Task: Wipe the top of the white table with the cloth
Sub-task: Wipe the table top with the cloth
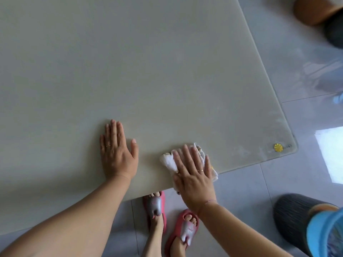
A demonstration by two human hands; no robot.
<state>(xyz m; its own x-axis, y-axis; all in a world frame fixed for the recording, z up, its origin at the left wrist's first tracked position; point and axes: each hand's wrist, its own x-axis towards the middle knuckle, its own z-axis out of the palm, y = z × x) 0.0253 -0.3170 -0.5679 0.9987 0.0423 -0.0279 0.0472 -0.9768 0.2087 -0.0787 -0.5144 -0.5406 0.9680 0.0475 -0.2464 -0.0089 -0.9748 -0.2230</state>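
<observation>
Your white table (148, 62) fills the upper left and middle of the frame, with its rounded corner at the right, above the grey tiled floor (278, 182). Your left grip (117, 153) lies flat on it, palm down and fingers straight, near the lower edge. To its right, the crumpled white cloth (169, 161) sits at that edge, partly overhanging, with your right grip (193, 175) pressed flat on top. A round gold sticker (278, 147) marks the corner.

Grey tiled floor (278, 182), glossy; bright light patch (332, 153) at right. Pink slippers (155, 206) with grey straps, near centre. Dark ribbed round object (291, 217) near right, blue item (319, 232) overlapping it. Brown rounded object (313, 10) far right, blurred. Gold round sticker (278, 147) right.
</observation>
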